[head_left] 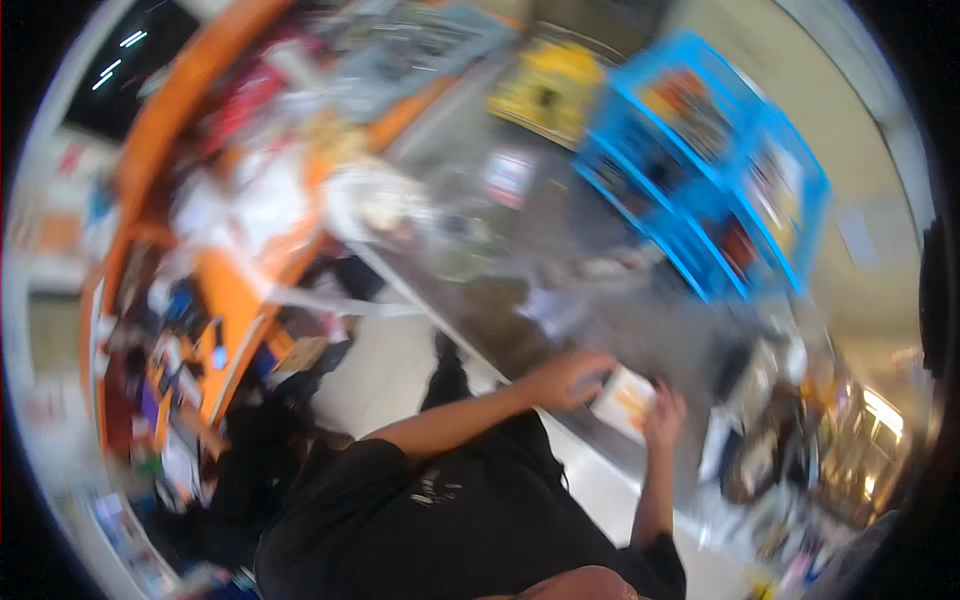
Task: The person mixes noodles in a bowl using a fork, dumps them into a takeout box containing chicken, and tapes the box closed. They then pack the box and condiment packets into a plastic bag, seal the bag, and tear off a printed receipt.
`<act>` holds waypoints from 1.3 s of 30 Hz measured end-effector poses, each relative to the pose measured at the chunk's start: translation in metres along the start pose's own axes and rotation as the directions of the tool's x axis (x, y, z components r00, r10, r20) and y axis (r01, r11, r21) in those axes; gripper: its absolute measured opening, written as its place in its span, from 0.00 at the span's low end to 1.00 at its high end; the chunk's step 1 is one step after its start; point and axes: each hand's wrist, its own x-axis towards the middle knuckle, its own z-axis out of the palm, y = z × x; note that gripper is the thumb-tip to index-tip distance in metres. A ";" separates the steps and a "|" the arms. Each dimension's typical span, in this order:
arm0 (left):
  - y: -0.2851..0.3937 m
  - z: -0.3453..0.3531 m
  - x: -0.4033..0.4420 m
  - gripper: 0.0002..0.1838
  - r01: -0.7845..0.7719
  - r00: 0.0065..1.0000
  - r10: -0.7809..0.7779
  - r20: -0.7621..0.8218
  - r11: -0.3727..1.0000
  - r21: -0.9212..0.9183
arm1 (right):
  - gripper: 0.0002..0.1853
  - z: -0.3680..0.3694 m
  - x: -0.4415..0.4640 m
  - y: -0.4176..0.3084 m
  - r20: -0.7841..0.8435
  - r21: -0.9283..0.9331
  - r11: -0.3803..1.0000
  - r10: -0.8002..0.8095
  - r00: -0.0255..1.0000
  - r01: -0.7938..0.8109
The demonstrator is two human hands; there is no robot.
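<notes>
Heavy motion blur; whether left hand [568,381] gripped anything couldn't be told. Flat white rectangular item [625,403], orange-patched, material unclear, sat between hands, right hand [664,415] clamped on its edge.

Two hands [575,381], one orange-marked white packet [622,402], one blue rack [692,250], one yellow container [548,85], one printed card [509,177].

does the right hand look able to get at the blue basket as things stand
Probably yes: the grey tabletop between the right hand and the blue basket looks unobstructed, though that hand is at the white piece.
</notes>
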 end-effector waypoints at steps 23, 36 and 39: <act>-0.196 -0.649 -0.473 0.18 0.025 -0.217 -0.331 -0.919 0.939 -0.344 | 0.10 0.388 0.162 -0.808 0.082 0.699 0.288 -0.942 0.327 0.654; -0.195 -0.654 -0.481 0.10 0.141 -0.145 -0.174 -0.974 0.971 -0.194 | 0.13 0.552 0.182 -0.937 0.147 0.430 0.166 -0.983 0.113 0.887; -0.192 -0.658 -0.485 0.10 0.192 -0.120 -0.173 -0.978 0.962 -0.194 | 0.09 0.563 0.185 -0.939 0.149 0.394 0.112 -0.987 0.057 0.912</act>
